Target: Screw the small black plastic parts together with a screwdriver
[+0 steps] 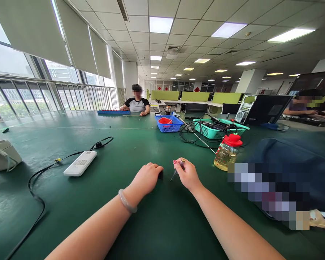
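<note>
My left hand (147, 177), with a pale bangle on its wrist, is closed around a small black object (160, 174). Only one end of that object shows past my thumb, so its kind is hidden. To the right, my right hand (188, 175) pinches a small screwdriver (176, 172) between thumb and fingers. Its thin tip points down and left toward the green tabletop (162, 224). A short gap separates the screwdriver tip from the black object.
A white power bank (80, 163) and black cable (38, 198) lie left, near a pale bag (2, 154). Rightward stand a red-lidded bottle (227, 153) and dark bag (295, 162). Blue (169, 127) and teal baskets (213, 133) sit farther back. A person (137, 103) sits across the table.
</note>
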### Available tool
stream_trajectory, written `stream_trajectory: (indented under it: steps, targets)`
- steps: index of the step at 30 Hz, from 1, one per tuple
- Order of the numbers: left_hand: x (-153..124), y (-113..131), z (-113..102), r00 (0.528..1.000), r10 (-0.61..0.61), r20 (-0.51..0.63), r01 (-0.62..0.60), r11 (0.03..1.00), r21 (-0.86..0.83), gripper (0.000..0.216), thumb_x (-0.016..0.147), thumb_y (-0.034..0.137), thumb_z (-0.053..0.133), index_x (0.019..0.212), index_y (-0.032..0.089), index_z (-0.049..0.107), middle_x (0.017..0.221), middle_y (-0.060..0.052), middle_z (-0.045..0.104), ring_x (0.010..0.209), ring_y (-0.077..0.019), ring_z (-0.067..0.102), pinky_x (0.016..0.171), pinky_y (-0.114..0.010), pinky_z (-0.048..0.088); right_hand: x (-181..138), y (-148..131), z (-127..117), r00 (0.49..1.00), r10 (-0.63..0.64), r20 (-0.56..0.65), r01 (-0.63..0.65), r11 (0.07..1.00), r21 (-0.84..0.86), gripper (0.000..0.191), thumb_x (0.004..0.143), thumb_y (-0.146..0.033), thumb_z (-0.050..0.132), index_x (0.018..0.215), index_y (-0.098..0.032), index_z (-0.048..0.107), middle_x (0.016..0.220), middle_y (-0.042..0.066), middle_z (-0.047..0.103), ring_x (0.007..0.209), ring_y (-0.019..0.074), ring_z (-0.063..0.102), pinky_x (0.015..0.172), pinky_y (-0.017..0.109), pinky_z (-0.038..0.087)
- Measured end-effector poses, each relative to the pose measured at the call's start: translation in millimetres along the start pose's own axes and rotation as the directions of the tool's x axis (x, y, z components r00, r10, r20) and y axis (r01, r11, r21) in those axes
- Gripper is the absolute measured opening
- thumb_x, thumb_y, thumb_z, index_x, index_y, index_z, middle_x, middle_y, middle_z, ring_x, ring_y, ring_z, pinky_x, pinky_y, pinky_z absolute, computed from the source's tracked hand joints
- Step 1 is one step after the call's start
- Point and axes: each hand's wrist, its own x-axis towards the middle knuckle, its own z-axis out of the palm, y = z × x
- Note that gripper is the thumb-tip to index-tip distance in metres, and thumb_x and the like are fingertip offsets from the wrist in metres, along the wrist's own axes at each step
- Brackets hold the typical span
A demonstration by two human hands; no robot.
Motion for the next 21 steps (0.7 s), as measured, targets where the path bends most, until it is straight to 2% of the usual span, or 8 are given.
stream_trajectory:
  steps: [2,4,8,11,16,21]
  targets:
    - [4,0,13,1.000,-0.005,-0.001,0.005,1.000,-0.003,0.026,0.089,0.011,0.043,0.098,0.020,0.066,0.094,-0.009,0.068,0.089,-0.0227,0.060,0.085,-0.036,0.047,0,1,0,1.000,-0.009,-0.030,0.009,1.000,-0.009,0.040,0.094,-0.049,0.044,0.064,-0.022,0.049,0.060,-0.001,0.051,0.055,0.0148,0.050,0.056,0.025,0.041]
    - [2,-4,24,0.999,-0.027,-0.017,0.026,0.998,-0.061,0.028,0.090,0.014,0.044,0.106,0.021,0.065,0.101,-0.008,0.069,0.094,-0.0225,0.060,0.089,-0.036,0.047,0,2,0,0.998,-0.019,-0.055,0.018,1.000,-0.017,0.041,0.095,-0.050,0.041,0.067,-0.022,0.051,0.063,0.000,0.052,0.057,0.0153,0.050,0.057,0.026,0.041]
    - [-3,-12,33,0.981,-0.194,-0.018,0.183,0.949,-0.256,0.043,0.087,0.018,0.055,0.130,0.024,0.055,0.114,-0.006,0.068,0.111,-0.0237,0.057,0.099,-0.038,0.045,-2,5,0,0.999,0.016,-0.052,-0.014,0.999,0.036,0.046,0.098,-0.055,0.031,0.069,-0.023,0.049,0.059,-0.002,0.047,0.054,0.0147,0.046,0.054,0.026,0.038]
    - [-2,-16,35,0.961,-0.276,0.004,0.259,0.898,-0.355,0.056,0.082,0.020,0.063,0.136,0.022,0.050,0.116,-0.007,0.068,0.114,-0.0246,0.057,0.102,-0.039,0.044,-4,2,0,0.999,0.037,0.012,-0.037,0.996,0.078,0.048,0.098,-0.057,0.029,0.071,-0.023,0.049,0.056,-0.003,0.041,0.050,0.0138,0.041,0.051,0.026,0.035]
    - [0,-19,37,0.955,-0.295,-0.030,0.261,0.884,-0.388,0.054,0.078,0.022,0.067,0.131,0.022,0.055,0.115,-0.007,0.069,0.119,-0.0263,0.054,0.104,-0.041,0.043,-8,-9,3,0.997,0.007,0.079,-0.017,0.992,0.129,0.042,0.095,-0.057,0.037,0.078,-0.023,0.054,0.054,-0.005,0.039,0.047,0.0127,0.038,0.048,0.025,0.033]
    - [0,-21,37,0.956,-0.291,-0.032,0.254,0.879,-0.405,0.034,0.077,0.024,0.067,0.111,0.025,0.068,0.112,-0.005,0.070,0.117,-0.0253,0.056,0.104,-0.039,0.044,-9,-14,5,0.996,-0.006,0.092,-0.003,0.994,0.108,0.031,0.093,-0.047,0.044,0.077,-0.022,0.055,0.054,-0.005,0.039,0.046,0.0117,0.035,0.046,0.025,0.032]
